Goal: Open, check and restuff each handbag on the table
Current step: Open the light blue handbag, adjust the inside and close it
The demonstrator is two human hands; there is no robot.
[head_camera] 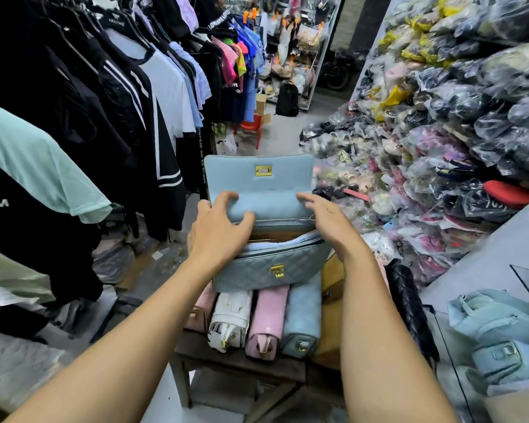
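A light blue quilted handbag (269, 267) with a gold clasp lies on top of a row of bags, its flap (257, 175) standing open. The zipped mouth gapes and shows brown lining or paper (283, 235) inside. My left hand (217, 230) grips the bag's back wall at the left, thumb at the opening and fingers curled over the fold of the flap. At the bag's right end my right hand (333, 224) has loosely spread fingers touching the flap's edge.
Under the blue bag a white bag (231, 315), a pink bag (268, 319) and another light blue bag (303, 315) lie side by side on a small wooden table (242, 364). A black quilted bag (409, 312) and pale blue bags (501, 331) sit right. Hanging clothes crowd the left, bagged goods the right.
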